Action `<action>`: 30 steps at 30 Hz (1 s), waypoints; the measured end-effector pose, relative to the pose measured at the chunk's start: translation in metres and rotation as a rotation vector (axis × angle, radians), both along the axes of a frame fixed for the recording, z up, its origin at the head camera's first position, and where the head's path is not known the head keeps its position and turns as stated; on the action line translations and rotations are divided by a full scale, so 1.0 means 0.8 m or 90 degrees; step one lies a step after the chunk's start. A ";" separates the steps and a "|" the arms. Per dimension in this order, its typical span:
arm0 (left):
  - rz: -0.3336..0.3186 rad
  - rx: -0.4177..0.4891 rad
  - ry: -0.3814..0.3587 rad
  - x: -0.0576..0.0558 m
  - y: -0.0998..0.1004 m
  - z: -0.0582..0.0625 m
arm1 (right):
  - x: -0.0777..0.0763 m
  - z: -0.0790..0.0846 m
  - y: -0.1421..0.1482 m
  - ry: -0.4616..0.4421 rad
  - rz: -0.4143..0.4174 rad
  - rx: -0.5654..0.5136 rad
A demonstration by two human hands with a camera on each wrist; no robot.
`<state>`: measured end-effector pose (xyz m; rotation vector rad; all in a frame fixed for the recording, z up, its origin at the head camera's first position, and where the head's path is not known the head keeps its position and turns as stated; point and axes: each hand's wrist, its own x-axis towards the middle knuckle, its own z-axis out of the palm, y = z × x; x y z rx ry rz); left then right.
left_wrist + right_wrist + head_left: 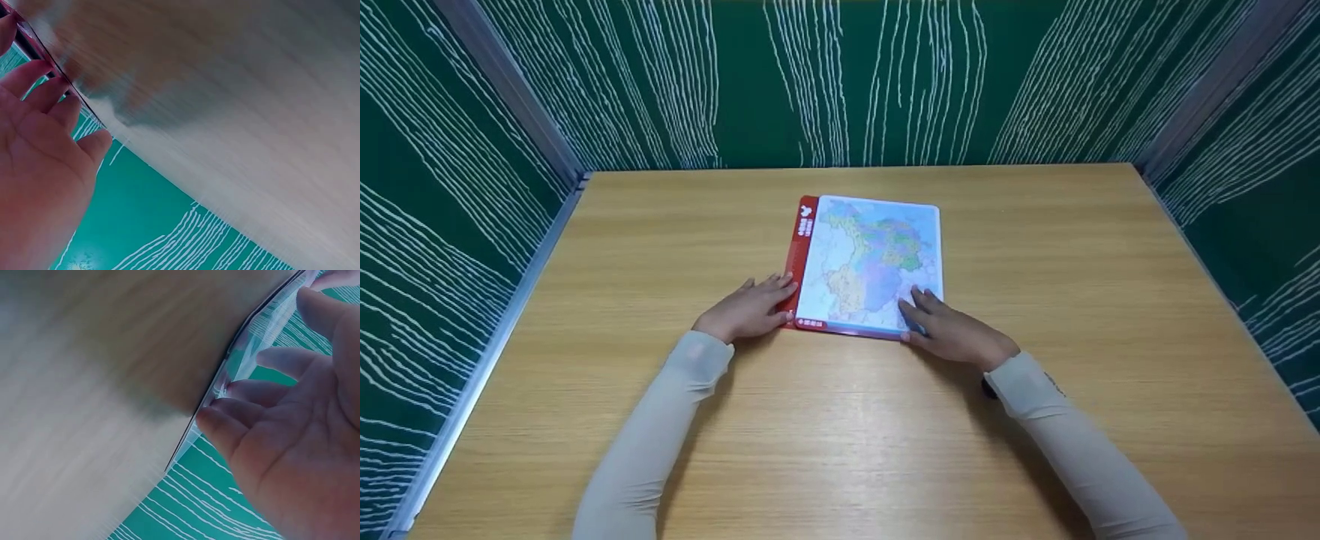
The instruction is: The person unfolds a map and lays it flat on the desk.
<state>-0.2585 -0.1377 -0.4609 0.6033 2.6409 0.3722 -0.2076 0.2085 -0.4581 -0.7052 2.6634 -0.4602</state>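
Observation:
A flat map sheet (877,247) with a pale blue ground and coloured regions lies on the table. Along its left side shows a red strip (804,244) with white print; whether this belongs to a second sheet underneath, I cannot tell. My left hand (746,309) rests with extended fingers at the lower part of the red strip. On the lower right corner of the map lies my right hand (958,331), fingers spread. In the wrist views, the left hand (45,146) and right hand (292,422) touch the sheet's thin edge.
The wooden table (825,435) carries the map near its middle. Green walls (847,82) with white wavy lines stand behind and at both sides, with grey metal posts (510,82) at the corners. Something dark shows at the right wrist.

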 end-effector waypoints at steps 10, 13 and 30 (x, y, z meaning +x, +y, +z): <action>-0.003 -0.010 -0.004 0.005 0.006 0.005 | -0.001 0.002 0.003 0.017 0.027 -0.001; -0.003 -0.013 -0.003 0.008 0.008 0.006 | -0.003 0.003 0.006 0.015 0.031 -0.012; 0.013 -0.020 0.002 0.024 0.016 0.004 | -0.016 0.004 0.016 -0.029 0.030 -0.009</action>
